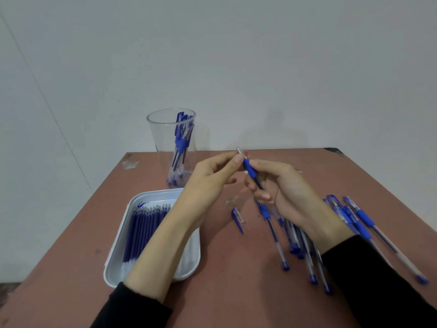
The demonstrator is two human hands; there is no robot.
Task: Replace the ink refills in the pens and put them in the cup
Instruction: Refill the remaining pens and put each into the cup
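Note:
Above the middle of the table, my right hand (281, 192) grips a blue pen (250, 170) by its rubber grip and barrel. My left hand (210, 179) pinches the pen's metal tip end between thumb and fingers. A clear plastic cup (163, 143) at the back holds several blue pens. A white tray (118, 245) at the left holds a row of several blue ink refills (142, 228); my left forearm crosses over it. A loose pen cap (237, 216) lies on the table below my hands.
A pile of several blue pens (307, 242) lies at the right, partly under my right wrist. A small scrap (230, 201) lies near the cap. The brown table (236, 280) ends at a grey wall behind the cup.

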